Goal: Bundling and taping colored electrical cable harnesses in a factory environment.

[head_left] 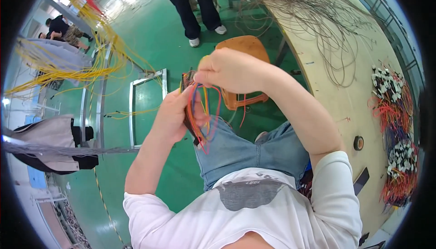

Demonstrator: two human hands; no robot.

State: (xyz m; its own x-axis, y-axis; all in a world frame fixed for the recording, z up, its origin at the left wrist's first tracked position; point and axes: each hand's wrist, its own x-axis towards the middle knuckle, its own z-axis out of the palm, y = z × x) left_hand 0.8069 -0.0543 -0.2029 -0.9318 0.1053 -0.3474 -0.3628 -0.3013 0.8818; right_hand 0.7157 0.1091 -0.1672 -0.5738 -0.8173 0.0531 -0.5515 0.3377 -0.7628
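Observation:
A wire harness [205, 101] of red, blue, yellow and orange wires is held in front of my lap, its loops hanging down. My left hand [171, 114] is closed around the bundle, with a dark connector end poking out below it, over my thigh. Just above and to the right, my right hand [227, 70] is bent in, its fingers pinched on the wires at the top of the bundle. The exact spot under those fingertips is hidden. A loose red wire end [243, 113] dangles to the right of the loops.
An orange stool [247, 44] stands ahead of me, with a standing person's legs [193, 10] beyond. On the right, a workbench [324, 81] carries tangled brown wires, harness bundles with white connectors [395, 85], and a tape roll [359, 143]. Yellow wires [97, 63] hang over a metal rack at left.

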